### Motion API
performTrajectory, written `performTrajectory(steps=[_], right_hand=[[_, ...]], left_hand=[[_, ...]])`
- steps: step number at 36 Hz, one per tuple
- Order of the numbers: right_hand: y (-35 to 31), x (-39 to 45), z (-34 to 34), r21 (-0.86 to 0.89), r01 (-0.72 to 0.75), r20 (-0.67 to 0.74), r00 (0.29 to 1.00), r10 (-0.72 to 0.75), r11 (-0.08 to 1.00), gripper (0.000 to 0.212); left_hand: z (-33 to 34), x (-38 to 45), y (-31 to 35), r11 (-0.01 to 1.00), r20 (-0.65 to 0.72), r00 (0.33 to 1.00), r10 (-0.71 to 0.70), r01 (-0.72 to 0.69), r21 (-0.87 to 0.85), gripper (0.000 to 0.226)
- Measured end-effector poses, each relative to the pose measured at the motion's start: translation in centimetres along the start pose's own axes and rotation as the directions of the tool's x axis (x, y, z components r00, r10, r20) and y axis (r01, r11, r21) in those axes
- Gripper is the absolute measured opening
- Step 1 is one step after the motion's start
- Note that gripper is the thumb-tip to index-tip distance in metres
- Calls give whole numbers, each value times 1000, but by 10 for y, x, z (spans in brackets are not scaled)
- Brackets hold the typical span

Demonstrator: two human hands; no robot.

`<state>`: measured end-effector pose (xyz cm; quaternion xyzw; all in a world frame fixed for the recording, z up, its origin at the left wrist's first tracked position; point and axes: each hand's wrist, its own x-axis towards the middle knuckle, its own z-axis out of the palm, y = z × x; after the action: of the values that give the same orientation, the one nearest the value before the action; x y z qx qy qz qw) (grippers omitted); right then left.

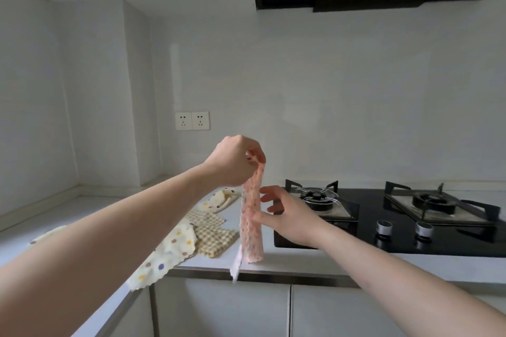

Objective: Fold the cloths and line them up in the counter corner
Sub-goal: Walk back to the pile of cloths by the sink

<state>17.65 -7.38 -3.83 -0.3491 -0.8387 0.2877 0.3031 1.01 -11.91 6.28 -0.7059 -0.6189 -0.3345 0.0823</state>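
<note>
Pink spotted cloth (pixel 251 224) hangs pinched at its top by the left hand (pixel 236 161), right hand (pixel 284 216) pinching it lower, above the counter (pixel 287 260).

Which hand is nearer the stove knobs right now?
Right. The right hand holds the pink cloth at mid-length, just left of the stove knobs. The left hand pinches the cloth's top, higher and farther left.

One head-worn camera looks forward and slightly down, close over the counter (pixel 287 262).
</note>
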Motion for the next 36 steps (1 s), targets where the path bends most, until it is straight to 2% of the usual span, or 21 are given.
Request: performTrajectory(steps=[5,9,10,15,19,23,26,29,32,36], right_hand=[[5,-21,-22,30,-10,-42,999,12,999,50],[4,-33,-42,-35,-33,-133,991,28,999,14],[4,-35,-47,-57,-45,-152,988,36,997,12],[17,-37,-66,-83,-161,-229,964,138,983,19],[26,-42,-79,-114,-203,-220,960,174,973,11],[31,-47,-81,-158,-196,-215,963,160,968,4],[31,-47,-78,-214,-158,-189,975,118,964,12],[28,-44,-72,-227,-139,-210,974,91,964,7],[24,-39,-63,-185,-147,-260,961,95,972,22],[18,-33,-53,-84,-144,-247,962,119,986,18]], left_hand=[[0,-4,22,994,50,998,-26,31,-100,28],[0,-4,36,988,104,994,-25,41,-150,26],[1,-4,38,986,108,994,-26,43,-161,25],[2,-4,34,989,103,994,-39,54,-140,21],[2,-10,20,988,102,991,-88,100,-117,23],[5,-16,12,978,98,988,-117,132,-163,22],[9,-18,15,969,76,992,-102,116,-218,17],[13,-17,25,956,67,995,-73,88,-280,12],[15,-13,37,948,63,997,-50,67,-312,9],[18,-7,45,948,48,998,-29,43,-315,10]])
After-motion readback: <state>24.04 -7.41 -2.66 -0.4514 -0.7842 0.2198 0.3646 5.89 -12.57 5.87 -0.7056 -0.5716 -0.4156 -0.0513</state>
